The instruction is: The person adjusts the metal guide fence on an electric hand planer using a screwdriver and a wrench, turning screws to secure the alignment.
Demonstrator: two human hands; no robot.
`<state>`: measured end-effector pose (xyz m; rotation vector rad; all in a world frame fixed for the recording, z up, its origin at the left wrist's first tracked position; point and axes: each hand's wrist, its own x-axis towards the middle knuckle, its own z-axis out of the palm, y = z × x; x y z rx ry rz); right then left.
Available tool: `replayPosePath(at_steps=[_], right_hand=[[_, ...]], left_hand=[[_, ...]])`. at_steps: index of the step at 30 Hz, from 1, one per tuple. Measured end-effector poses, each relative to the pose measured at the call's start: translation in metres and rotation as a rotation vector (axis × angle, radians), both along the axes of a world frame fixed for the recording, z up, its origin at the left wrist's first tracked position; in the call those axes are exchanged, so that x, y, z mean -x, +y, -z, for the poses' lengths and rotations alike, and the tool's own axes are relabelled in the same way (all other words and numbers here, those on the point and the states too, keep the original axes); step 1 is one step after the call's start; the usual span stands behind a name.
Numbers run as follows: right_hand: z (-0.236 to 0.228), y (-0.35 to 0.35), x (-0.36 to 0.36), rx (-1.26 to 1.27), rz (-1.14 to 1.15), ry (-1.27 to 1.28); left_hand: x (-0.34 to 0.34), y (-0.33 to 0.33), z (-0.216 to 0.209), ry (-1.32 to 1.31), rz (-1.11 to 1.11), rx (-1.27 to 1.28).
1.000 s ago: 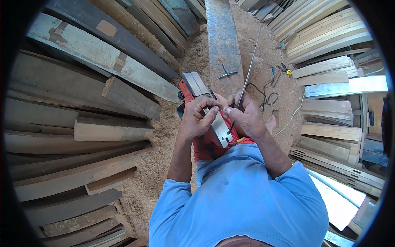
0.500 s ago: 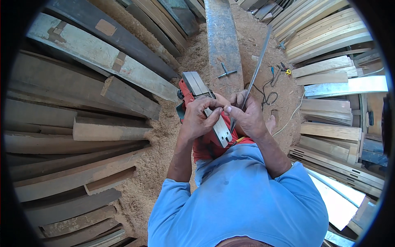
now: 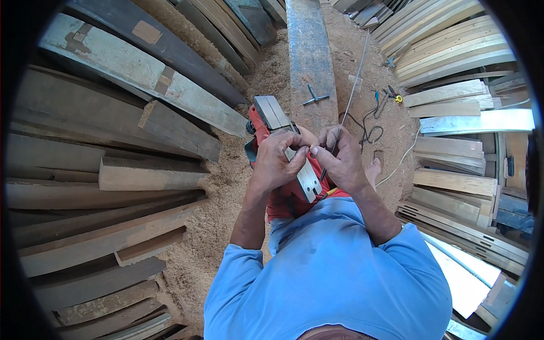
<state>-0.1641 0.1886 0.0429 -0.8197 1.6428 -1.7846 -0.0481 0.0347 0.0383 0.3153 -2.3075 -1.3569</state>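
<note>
The long thin strip (image 3: 355, 79) has just turned: half a second ago its wide face showed, and now it looks like a line. So the hands seem to be rolling it. The right hand (image 3: 344, 158) grips it, and its top points between twelve and one o'clock. The left hand (image 3: 276, 157) has bent fingers near the right thumb; I cannot tell what they pinch. The red planer (image 3: 274, 113) is below them, pointing to eleven o'clock.
</note>
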Motion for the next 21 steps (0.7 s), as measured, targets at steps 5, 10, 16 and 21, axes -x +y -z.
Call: replayPosePath(at_steps=[5,10,16,21], right_hand=[[-0.005,-0.005,-0.003,-0.089,0.026,0.148],[0.003,-0.012,-0.005,0.014,0.057,0.269],[-0.006,-0.020,-0.013,0.005,0.027,0.146],[-0.004,-0.030,-0.018,0.063,-0.046,0.048]], left_hand=[[-0.001,-0.002,-0.004,0.012,-0.039,0.132],[-0.003,0.000,0.007,0.048,-0.076,0.160],[-0.006,0.005,0.007,0.154,-0.197,0.109],[-0.015,0.007,0.007,0.133,-0.295,0.068]])
